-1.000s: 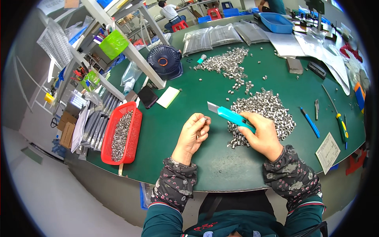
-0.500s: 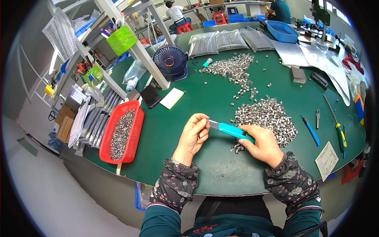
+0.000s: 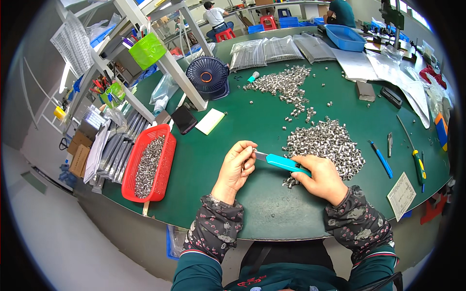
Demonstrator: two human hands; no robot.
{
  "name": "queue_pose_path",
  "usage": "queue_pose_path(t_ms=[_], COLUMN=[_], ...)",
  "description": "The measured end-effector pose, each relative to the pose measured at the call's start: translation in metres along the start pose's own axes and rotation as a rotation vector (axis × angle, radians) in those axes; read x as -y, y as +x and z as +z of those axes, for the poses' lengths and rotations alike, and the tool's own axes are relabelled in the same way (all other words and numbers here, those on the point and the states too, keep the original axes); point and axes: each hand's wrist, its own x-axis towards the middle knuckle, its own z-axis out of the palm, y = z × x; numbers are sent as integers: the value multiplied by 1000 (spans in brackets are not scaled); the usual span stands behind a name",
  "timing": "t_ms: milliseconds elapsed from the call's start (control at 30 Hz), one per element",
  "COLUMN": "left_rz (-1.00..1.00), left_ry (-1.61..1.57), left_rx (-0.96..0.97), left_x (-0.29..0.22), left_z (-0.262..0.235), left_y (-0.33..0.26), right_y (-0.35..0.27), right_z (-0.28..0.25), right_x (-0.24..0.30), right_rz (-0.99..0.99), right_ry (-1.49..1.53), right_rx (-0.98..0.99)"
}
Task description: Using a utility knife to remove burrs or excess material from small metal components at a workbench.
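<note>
My right hand [image 3: 322, 178] grips a turquoise utility knife [image 3: 284, 163] with its blade pointing left. The blade tip meets my left hand [image 3: 236, 167], whose fingers pinch a small metal part that is mostly hidden. Both hands hover over the green table [image 3: 272, 213] near its front edge. A large heap of small silver metal sleeves [image 3: 327, 144] lies just beyond my right hand.
A red tray [image 3: 130, 177] with several metal parts sits at the left edge. A second heap of parts [image 3: 284, 83], a small dark fan [image 3: 208, 76], a black phone [image 3: 184, 119], a white pad [image 3: 209, 121], screwdrivers [image 3: 417, 160] and a blue pen [image 3: 381, 159] lie around. People sit far behind.
The knife has dropped slightly, and both hands have come a little closer together; the view shifted a bit.
</note>
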Motion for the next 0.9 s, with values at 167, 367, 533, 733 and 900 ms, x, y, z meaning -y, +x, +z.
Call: queue_pose_path(t_ms=[167, 367, 533, 733, 900], left_rz=[11, -18, -63, -9, -11], left_ry=[102, 166, 90, 61, 4], left_rx=[9, -26, -51, -64, -56], left_x=[3, 2, 4, 0, 1], left_z=[-1, -3, -4, 1, 1], left_y=[1, -1, 1, 1, 2], right_y=[0, -1, 1, 0, -1], right_z=[1, 1, -3, -1, 0], right_x=[-5, 6, 3, 3, 0], right_rz=[-24, -144, -135, -96, -47], right_ry=[1, -248, -181, -183, -116], right_rx=[-27, -154, -282, -224, -168])
